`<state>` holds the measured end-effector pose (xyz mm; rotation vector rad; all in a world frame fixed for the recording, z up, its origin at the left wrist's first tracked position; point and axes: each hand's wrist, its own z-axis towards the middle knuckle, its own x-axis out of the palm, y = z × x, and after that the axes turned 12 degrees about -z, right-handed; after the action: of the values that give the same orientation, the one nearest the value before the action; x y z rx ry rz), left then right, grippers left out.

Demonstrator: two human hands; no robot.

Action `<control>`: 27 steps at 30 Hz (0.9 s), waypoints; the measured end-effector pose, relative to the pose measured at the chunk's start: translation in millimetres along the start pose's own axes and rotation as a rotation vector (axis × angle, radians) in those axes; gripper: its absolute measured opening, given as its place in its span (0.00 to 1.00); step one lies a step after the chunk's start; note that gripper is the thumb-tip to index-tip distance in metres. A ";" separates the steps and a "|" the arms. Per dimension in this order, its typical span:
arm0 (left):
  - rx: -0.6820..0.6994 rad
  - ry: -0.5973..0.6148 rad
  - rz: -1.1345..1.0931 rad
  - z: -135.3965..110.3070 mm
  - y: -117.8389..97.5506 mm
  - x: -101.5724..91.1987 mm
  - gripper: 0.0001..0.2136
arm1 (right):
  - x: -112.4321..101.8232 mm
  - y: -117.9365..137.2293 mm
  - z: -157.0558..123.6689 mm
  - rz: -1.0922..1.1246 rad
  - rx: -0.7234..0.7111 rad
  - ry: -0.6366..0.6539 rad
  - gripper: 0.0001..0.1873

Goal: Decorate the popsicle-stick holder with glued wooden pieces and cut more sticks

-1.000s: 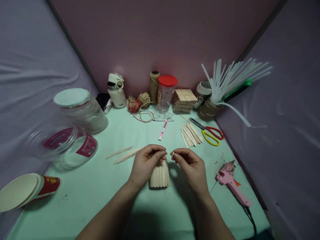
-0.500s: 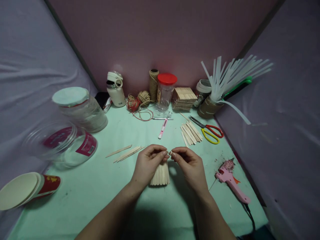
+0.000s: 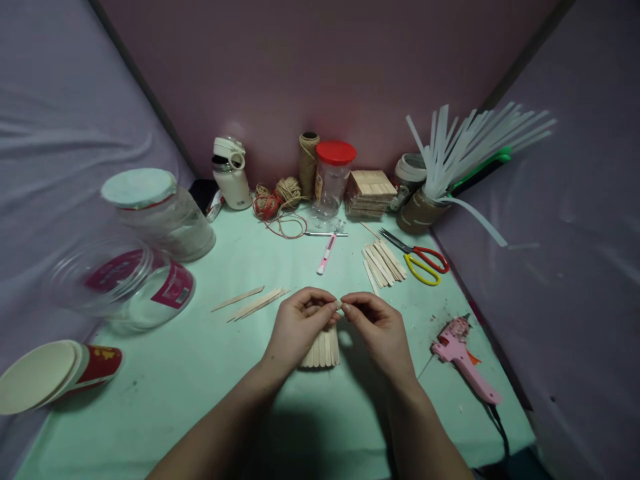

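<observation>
My left hand [image 3: 303, 328] hovers over or rests on a row of craft sticks [image 3: 321, 351] laid side by side, covering their upper part. Its thumb and fingers are pinched together at the far end of the row. Just to the right, my right hand [image 3: 379, 328] is closed in a pinch too, its fingertips almost meeting the left ones. A tiny pale bit [image 3: 339, 305] shows between the two sets of fingertips, too small to name. To the left lie several loose pointed wooden sticks [image 3: 257, 305].
A pink glue gun [image 3: 463, 357] lies at right, its cord trailing off the front. Beyond my hands are a pile of craft sticks [image 3: 384, 263], scissors [image 3: 417, 257] and a pink cutter [image 3: 327, 254]. Clear tubs [image 3: 170, 293] and paper cups [image 3: 100, 370] lie at left.
My fingertips have come slightly closer together. The view has tilted a little; the things on the table lie as before.
</observation>
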<state>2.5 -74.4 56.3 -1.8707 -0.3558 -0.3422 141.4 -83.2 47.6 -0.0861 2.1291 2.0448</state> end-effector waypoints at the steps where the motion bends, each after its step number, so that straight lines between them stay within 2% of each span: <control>1: 0.000 0.003 0.001 0.1 -0.4 0.3 0.09 | 0.1 -0.1 0.3 -0.006 -0.001 -0.001 0.04; 22: 0.021 0.011 0.017 0.8 1.9 -1.9 0.09 | 1.4 -1.3 0.6 -0.006 -0.012 0.001 0.03; 24: 0.035 0.018 0.074 0.1 -1.8 -0.8 0.09 | -4.9 -3.1 2.4 -0.002 -0.008 -0.065 0.04; 27: 0.098 0.057 0.252 0.3 -15.3 4.1 0.07 | -24.0 -6.7 7.4 0.073 -0.016 -0.304 0.07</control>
<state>0.0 -69.0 70.9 -1.7811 -0.0940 -0.2017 166.8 -78.3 45.0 0.2857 1.9549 1.9665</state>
